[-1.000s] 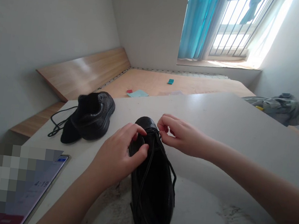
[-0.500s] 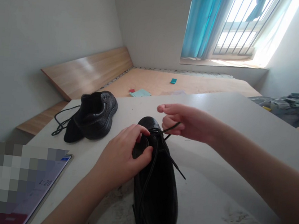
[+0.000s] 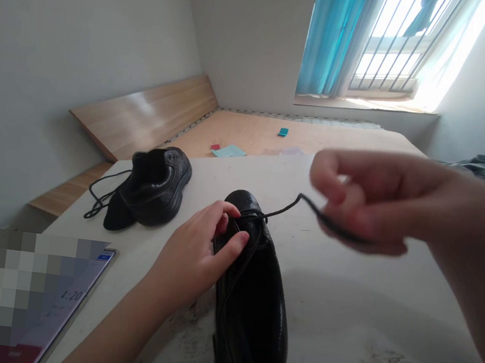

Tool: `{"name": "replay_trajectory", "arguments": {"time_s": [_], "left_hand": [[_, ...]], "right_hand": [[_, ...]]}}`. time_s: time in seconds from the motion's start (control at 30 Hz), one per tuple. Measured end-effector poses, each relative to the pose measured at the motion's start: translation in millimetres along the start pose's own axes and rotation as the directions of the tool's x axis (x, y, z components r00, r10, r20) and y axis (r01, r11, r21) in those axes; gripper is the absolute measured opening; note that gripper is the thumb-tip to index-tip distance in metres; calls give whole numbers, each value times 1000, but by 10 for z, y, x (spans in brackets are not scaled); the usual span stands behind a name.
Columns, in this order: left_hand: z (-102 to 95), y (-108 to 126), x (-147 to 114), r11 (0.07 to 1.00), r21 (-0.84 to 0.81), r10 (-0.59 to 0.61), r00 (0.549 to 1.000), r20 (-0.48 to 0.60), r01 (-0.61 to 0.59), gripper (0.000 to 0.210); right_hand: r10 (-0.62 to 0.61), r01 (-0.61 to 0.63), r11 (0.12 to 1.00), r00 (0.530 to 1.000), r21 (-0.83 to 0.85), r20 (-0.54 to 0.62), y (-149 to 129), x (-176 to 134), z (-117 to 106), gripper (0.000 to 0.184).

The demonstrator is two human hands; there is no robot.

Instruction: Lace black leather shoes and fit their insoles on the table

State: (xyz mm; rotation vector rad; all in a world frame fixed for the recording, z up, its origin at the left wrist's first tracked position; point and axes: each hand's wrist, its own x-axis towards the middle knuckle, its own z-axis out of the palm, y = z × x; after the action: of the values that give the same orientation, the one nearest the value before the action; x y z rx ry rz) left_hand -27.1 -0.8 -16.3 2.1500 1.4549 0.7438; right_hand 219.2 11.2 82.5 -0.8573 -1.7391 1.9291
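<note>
Black shoe (image 3: 259, 313): is standing sole-down on the white table (image 3: 334, 301), opening upward, between both hands; the left is nearer, touching it.
Long axis: is running from the toe at the far end to the heel at the near end, the heel slightly further right.
Lace (image 3: 300, 197): one length is leaving the laced front and stretching rightward; another is trailing along the opening's left side.
Left hand (image 3: 196, 252): is resting against the laced front from the left, partly curled, thumb and forefinger apart; whether it is pinching anything cannot be told.
Right hand (image 3: 377, 201): is curling around the lace, blurred, well clear of the shoe, which is lying to its left and nearer the person.
Second shoe (image 3: 156, 194): is sitting on the table's far left, beyond the left hand.
Phone (image 3: 77, 302): is lying at near left.
</note>
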Motion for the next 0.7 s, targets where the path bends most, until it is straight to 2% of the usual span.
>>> {"name": "replay_trajectory", "arguments": {"time_s": [0.07, 0.1, 0.17, 0.23, 0.27, 0.3, 0.33, 0.37, 0.4, 0.43, 0.47, 0.53, 0.57, 0.63, 0.7], "left_hand": [[8, -3, 7, 999, -31, -34, 999, -14, 33, 32], [12, -4, 11, 998, -41, -50, 998, -23, 49, 32], [23, -13, 21, 995, -56, -80, 996, -44, 77, 34], [36, -33, 32, 993, -65, -104, 993, -51, 101, 33], [45, -47, 38, 992, -68, -110, 993, -47, 106, 30], [53, -62, 45, 992, -69, -111, 993, -42, 108, 27], [62, -78, 52, 992, -68, -109, 993, -38, 107, 24], [70, -94, 59, 993, -66, -104, 994, -35, 102, 22], [77, -107, 66, 994, -62, -97, 995, -37, 95, 21], [83, -116, 71, 995, -55, -86, 995, -43, 84, 20], [88, -122, 75, 997, -43, -73, 996, -52, 71, 19], [92, -122, 79, 999, -6, -39, 997, -71, 39, 19], [93, -117, 78, 1000, 14, -21, 996, -82, 22, 19], [91, -102, 73, 999, 38, 8, 995, -100, -4, 19], [88, -88, 66, 999, 43, 24, 993, -116, -19, 19]], "right_hand": [[88, -74, 995, 961, -62, 264, 40, 2, 199, 28], [133, -76, 984, 918, -163, 374, 43, 3, 286, 29], [218, -3, 933, 801, -361, 557, 19, 1, 395, 34], [328, 47, 875, 675, -482, 661, -9, 15, 396, 37], [376, 11, 863, 654, -505, 657, -7, 36, 358, 36], [406, -54, 861, 674, -506, 618, 13, 70, 299, 34], [405, -115, 867, 731, -485, 549, 54, 118, 226, 30], [368, -154, 881, 816, -447, 445, 115, 177, 144, 26], [295, -147, 896, 903, -420, 312, 192, 244, 60, 22], [192, -94, 894, 964, -438, 184, 278, 314, -20, 19], [103, -62, 875, 993, -481, 60, 365, 383, -90, 20], [-3, -86, 846, 986, -526, -166, 513, 495, -188, 23], [-26, -106, 842, 972, -529, -235, 567, 532, -213, 25], [-17, -132, 841, 963, -525, -270, 632, 573, -224, 29], [33, -157, 822, 973, -547, -230, 660, 583, -205, 32]]}}
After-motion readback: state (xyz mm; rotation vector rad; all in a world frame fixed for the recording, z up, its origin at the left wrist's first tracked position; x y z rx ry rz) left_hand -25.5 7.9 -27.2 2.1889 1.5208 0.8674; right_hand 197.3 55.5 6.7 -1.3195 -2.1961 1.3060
